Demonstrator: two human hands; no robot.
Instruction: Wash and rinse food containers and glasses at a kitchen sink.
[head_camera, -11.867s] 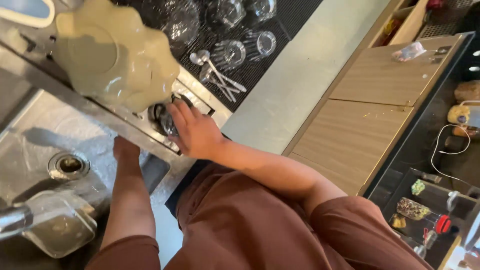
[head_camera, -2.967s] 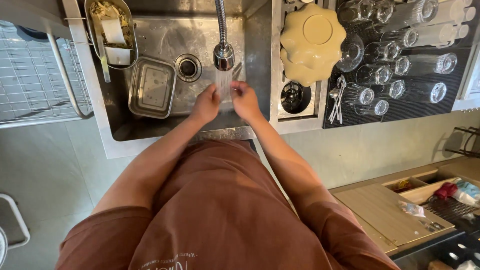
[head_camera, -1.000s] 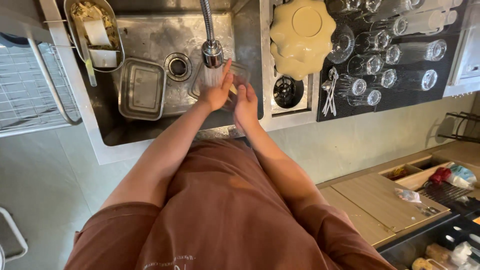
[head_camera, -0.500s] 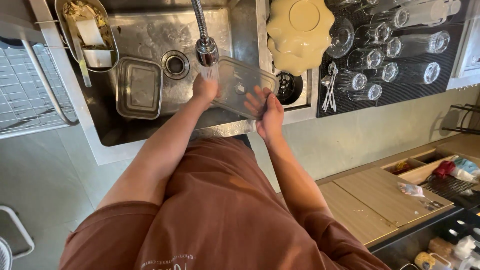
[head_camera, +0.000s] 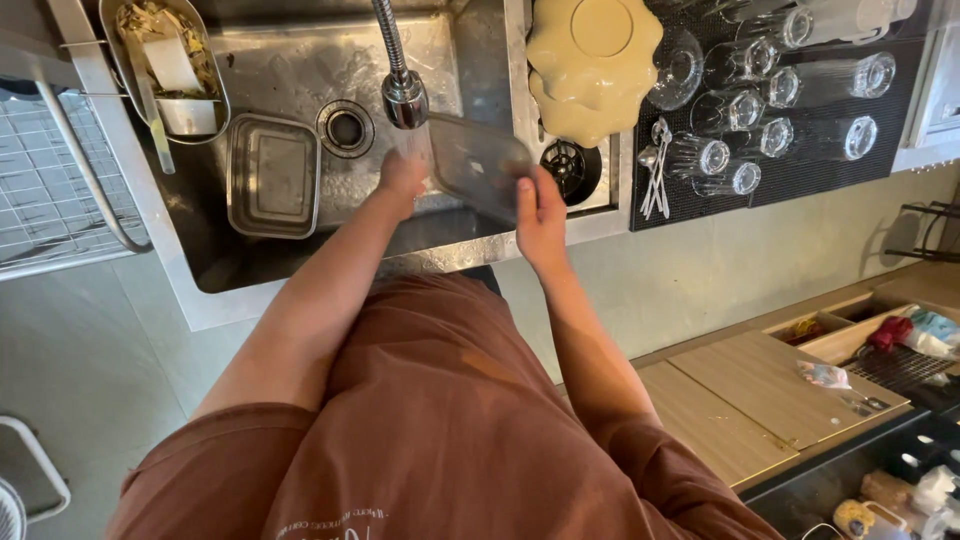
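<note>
**Clear container under the running tap**

Head view: Both hands hold a clear plastic container over the right part of a steel sink. The left hand grips its left end, right beneath the tap head; the fingers are curled onto the container, though the falling water blurs them and how far they wrap cannot be told. The right hand takes the container's near right end, thumb on top, the other fingers closed underneath it. The container sits tilted, its far edge up toward the sink's right wall, and water from the tap runs down just beside its left end onto the left hand.

In the basin, a rectangular metal tray lies flat to the left of the hands, with the drain between it and the tap. A hanging strainer basket at the sink's far left corner holds food scraps and a pale sponge.

Right of the sink, a round black grate is set into the steel ledge just beyond the container. A cream scalloped plate lies upside down above it, its right edge on a black drying mat that carries upturned glasses and a few spoons. A wire rack stands left of the sink.
</note>
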